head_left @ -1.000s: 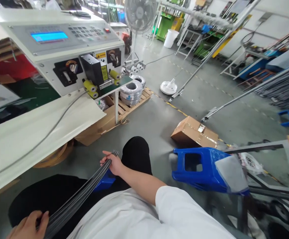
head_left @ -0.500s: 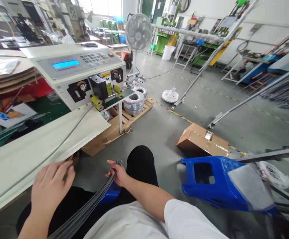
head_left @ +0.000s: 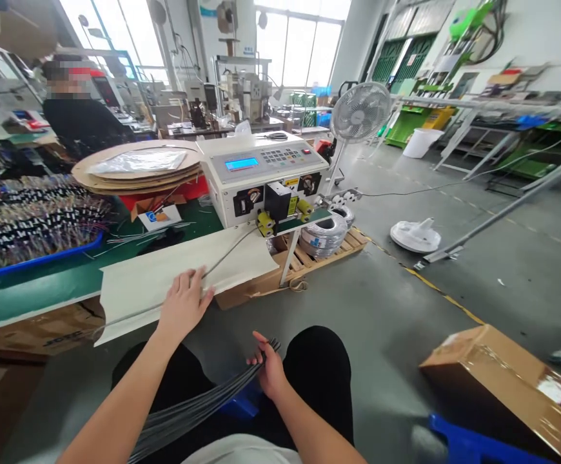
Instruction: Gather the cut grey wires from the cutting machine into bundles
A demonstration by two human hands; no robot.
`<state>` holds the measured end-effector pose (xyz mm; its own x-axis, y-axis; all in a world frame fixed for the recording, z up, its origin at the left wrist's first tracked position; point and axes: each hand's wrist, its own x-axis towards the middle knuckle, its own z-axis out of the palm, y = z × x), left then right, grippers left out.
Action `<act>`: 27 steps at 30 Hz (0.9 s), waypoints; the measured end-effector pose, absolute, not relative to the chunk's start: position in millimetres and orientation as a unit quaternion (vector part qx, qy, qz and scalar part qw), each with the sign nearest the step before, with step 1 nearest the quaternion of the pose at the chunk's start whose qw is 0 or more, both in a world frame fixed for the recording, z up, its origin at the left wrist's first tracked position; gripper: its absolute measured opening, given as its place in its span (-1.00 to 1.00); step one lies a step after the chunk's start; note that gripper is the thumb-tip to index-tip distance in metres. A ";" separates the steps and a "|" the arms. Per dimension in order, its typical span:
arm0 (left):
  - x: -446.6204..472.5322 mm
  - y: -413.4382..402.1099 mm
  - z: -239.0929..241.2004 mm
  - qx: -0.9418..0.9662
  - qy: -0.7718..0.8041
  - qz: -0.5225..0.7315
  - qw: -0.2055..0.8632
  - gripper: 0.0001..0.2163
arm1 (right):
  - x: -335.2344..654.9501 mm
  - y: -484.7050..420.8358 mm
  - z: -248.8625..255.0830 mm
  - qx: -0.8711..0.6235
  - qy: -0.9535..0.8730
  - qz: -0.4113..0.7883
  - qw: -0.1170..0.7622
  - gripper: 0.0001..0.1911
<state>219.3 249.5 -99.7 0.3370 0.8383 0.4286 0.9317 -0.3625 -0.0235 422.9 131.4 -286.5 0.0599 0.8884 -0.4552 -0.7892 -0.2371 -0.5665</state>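
My right hand (head_left: 269,370) is closed round one end of a bundle of grey cables (head_left: 198,412), which droops leftward across my lap. Above the cream sheet (head_left: 130,283), my left hand (head_left: 184,306) reaches forward with its fingers stretched out. A single grey cable (head_left: 227,252) runs under those fingers; whether they touch it I cannot tell. That cable leads from the yellow rollers (head_left: 265,223) of the white wire-cutting machine (head_left: 220,187), whose blue display is lit.
Round cardboard discs (head_left: 84,171) and a blue tray (head_left: 39,256) of wired parts lie left on the green table. A person (head_left: 84,116) sits behind. Wire coils (head_left: 322,238) rest on a pallet; a fan (head_left: 360,113) stands beyond. A cardboard box (head_left: 498,386) is at lower right.
The view has swung left, bringing the tray and the person into sight. My left hand has moved forward over the cable on the sheet. The right hand keeps the bundle.
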 end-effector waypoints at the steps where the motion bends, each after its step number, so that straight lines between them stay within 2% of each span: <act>1: 217.2 246.3 -100.9 -0.810 -0.546 -0.169 0.132 -0.43 | 422.7 131.5 -286.9 -0.390 -0.063 0.685 0.612 -0.68; 9: 186.5 221.5 -102.1 -0.819 -0.528 -0.165 0.156 -0.69 | 423.5 132.7 -288.0 -0.378 -0.065 0.684 0.621 -0.58; 15: 152.5 186.4 -101.5 -0.857 -0.444 -0.205 0.161 -0.87 | 426.3 132.6 -280.6 -0.392 -0.071 0.688 0.607 -0.65; 17: 145.0 165.7 -109.2 -0.883 -0.395 -0.190 0.165 -0.87 | 427.0 133.1 -277.8 -0.371 -0.065 0.698 0.608 -0.56; 20: 138.0 132.1 -128.5 -0.911 -0.353 -0.142 0.158 -0.74 | 428.1 134.2 -278.8 -0.343 -0.045 0.716 0.607 -0.45; 27: 125.6 77.4 -170.6 -0.925 -0.371 -0.042 0.063 -0.75 | 426.9 130.9 -280.9 -0.317 -0.041 0.735 0.598 -0.44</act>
